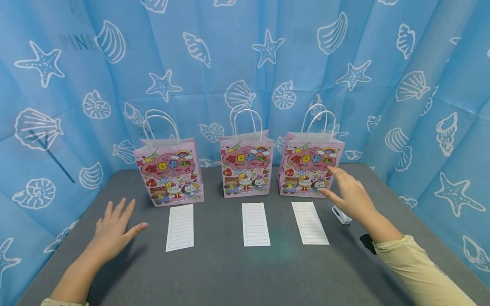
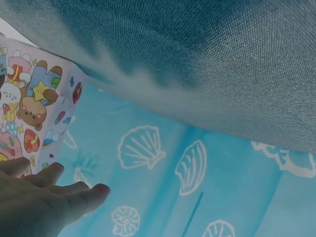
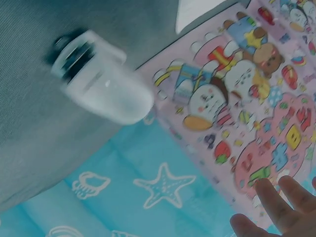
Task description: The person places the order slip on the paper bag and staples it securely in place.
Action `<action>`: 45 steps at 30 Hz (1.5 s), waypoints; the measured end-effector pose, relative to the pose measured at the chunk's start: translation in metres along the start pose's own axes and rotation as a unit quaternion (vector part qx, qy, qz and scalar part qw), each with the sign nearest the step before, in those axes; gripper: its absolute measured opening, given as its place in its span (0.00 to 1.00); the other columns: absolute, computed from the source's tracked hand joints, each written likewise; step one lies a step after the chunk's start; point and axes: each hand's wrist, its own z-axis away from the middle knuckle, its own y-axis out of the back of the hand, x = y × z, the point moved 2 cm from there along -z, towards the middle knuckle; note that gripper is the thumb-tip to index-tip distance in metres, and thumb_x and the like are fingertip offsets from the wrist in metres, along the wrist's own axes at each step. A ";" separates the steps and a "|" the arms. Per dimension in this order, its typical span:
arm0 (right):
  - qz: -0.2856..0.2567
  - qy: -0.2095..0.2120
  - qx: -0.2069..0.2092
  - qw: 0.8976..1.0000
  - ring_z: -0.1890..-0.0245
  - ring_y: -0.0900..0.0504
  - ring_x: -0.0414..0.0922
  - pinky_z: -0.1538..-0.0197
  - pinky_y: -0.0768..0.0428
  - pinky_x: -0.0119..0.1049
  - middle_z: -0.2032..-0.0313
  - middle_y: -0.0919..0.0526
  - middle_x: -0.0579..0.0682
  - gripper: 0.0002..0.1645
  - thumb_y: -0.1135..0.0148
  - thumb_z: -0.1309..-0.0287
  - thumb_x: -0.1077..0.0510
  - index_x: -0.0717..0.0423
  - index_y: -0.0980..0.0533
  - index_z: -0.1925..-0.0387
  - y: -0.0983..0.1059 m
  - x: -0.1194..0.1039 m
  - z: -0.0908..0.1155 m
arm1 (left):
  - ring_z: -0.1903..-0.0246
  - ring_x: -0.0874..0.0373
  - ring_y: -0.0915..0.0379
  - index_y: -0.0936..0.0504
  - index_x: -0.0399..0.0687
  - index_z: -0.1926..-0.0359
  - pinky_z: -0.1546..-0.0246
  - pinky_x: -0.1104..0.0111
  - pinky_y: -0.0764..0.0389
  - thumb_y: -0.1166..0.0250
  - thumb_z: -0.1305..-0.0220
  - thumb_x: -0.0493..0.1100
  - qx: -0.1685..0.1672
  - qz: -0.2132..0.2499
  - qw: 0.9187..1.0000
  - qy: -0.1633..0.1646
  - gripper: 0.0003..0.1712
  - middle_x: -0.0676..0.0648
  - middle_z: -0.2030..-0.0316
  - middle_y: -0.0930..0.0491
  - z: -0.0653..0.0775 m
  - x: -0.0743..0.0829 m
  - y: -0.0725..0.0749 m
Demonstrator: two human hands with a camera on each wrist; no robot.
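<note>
My left hand (image 1: 112, 233) hovers over the left part of the table, fingers spread and holding nothing. Nearest to it are the left pink cartoon paper bag (image 1: 170, 176) and a white lined paper strip (image 1: 180, 228). My right hand (image 1: 351, 196) is in front of the right paper bag (image 1: 311, 168), fingers extended and nothing in them; whether it touches the bag I cannot tell. Below that hand lies a small white stapler (image 1: 341, 215), larger in the right wrist view, where the stapler (image 3: 111, 89) appears beside the bag's printed front.
Between the outer bags stands a matching middle bag (image 1: 246, 168), all with upright white handles. Lined strips lie before the middle bag (image 1: 256, 224) and the right one (image 1: 310, 223). A blue shell-print curtain (image 1: 229, 51) hangs around the grey table (image 1: 214, 276).
</note>
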 end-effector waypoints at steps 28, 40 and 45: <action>-0.083 0.028 -0.014 0.996 0.37 0.35 0.68 0.40 0.36 0.65 0.36 0.34 0.70 0.40 0.36 0.37 0.53 0.68 0.41 0.32 -0.038 -0.054 -0.012 | 0.35 0.19 0.65 0.46 0.27 0.29 0.47 0.25 0.54 0.42 0.33 0.63 -0.005 0.010 1.000 -0.017 0.50 0.20 0.33 0.53 0.001 0.014 -0.006; -0.107 0.030 -0.042 0.993 0.36 0.35 0.65 0.39 0.37 0.64 0.35 0.34 0.67 0.40 0.36 0.36 0.51 0.65 0.41 0.31 -0.047 -0.070 -0.015 | 0.35 0.18 0.63 0.45 0.27 0.30 0.47 0.25 0.53 0.41 0.34 0.63 -0.002 0.001 1.000 -0.017 0.50 0.20 0.33 0.51 0.000 0.016 -0.011; -0.122 0.026 -0.059 0.990 0.35 0.36 0.65 0.39 0.37 0.63 0.34 0.36 0.67 0.41 0.37 0.36 0.50 0.65 0.42 0.30 -0.053 -0.077 -0.016 | 0.36 0.18 0.62 0.45 0.26 0.30 0.47 0.25 0.52 0.40 0.34 0.62 -0.005 0.001 1.000 -0.021 0.50 0.20 0.34 0.50 -0.001 0.016 -0.014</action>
